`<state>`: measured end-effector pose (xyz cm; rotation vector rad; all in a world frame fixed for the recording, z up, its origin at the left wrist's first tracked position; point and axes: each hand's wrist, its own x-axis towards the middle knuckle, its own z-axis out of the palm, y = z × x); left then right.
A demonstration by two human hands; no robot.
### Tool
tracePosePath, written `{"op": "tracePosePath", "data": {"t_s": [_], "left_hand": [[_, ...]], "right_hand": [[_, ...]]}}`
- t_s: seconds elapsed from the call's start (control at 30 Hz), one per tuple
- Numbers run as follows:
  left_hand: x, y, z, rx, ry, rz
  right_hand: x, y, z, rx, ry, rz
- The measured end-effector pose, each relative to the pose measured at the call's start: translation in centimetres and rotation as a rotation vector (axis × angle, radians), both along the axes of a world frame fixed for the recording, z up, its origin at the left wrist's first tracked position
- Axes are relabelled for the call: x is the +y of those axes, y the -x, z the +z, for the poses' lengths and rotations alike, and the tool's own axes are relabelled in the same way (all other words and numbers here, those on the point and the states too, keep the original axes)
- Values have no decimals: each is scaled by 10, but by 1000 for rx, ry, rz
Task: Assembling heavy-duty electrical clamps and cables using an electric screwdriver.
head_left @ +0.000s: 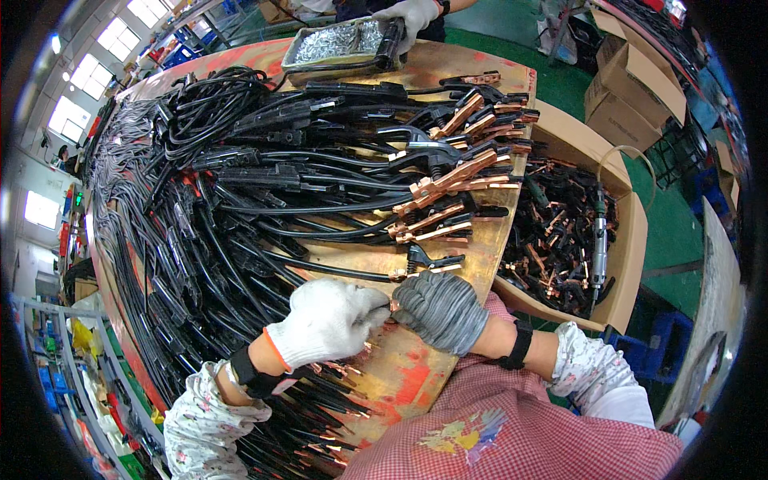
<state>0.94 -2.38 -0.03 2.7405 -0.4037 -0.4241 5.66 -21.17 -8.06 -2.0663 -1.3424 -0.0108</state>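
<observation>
Copper-tipped black cable end [390,304] is sitting pinched between the two gloved hands at the near edge of the desk [416,376], roughly 6 o'clock from the big heap. White-gloved left hand [332,320] is closing its fingers [376,302] together on the cable just behind the copper lug; grey-gloved right hand [440,310] is curling its fingers [408,298] onto the same tip from 3 o'clock, the two hands touching.

Handling, as judged: the cable is looking rubber-jacketed, limp and springy along its run, light at this end though dragged on by the pile; the lug is stiff, hard-edged, not fragile. Best hold is seeming to be the jacket just behind the metal, not the thin copper tongue itself.

Outward: a finished copper-jawed clamp [428,260] is lying just at 12 o'clock of the hands, more clamps [452,172] fanning beyond it. Black cable heap [216,208] is spreading from 9 to 12 o'clock. Bare lugged ends [344,400] are lying near the left forearm. At 3 o'clock a cardboard box [632,240] is holding loose clamp parts and a pneumatic tool [599,240]. At the far edge another person's gloved hand [412,16] is resting on a tray of small metal parts [336,42].
</observation>
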Motion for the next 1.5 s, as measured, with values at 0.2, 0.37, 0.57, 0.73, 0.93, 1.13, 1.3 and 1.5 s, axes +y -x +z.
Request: {"op": "tracePosePath", "data": {"t_s": [0.2,0.37,0.57,0.73,0.93,1.13,1.3,1.5], "left_hand": [[9,-16,13,461,96,8],[10,-29,17,654,180,13],[9,-39,24,747,157,-13],[-1,-33,28,598,77,25],[-18,-10,24,55,-149,10],[10,-2,17,134,-20,-64],[0,7,9,-92,-26,-42],[-12,20,-16,-436,-37,81]], "right_hand": [[-1,4,-4,-61,-82,-27],[-3,4,-6,-66,-31,-5],[-3,5,-9,-61,-44,-10],[-3,6,-7,-83,-65,-24],[-3,5,-10,-81,-61,-51],[-4,9,-6,-71,-31,-24],[-4,7,-4,-48,-72,-39],[2,10,-9,-25,-56,-64]]}}
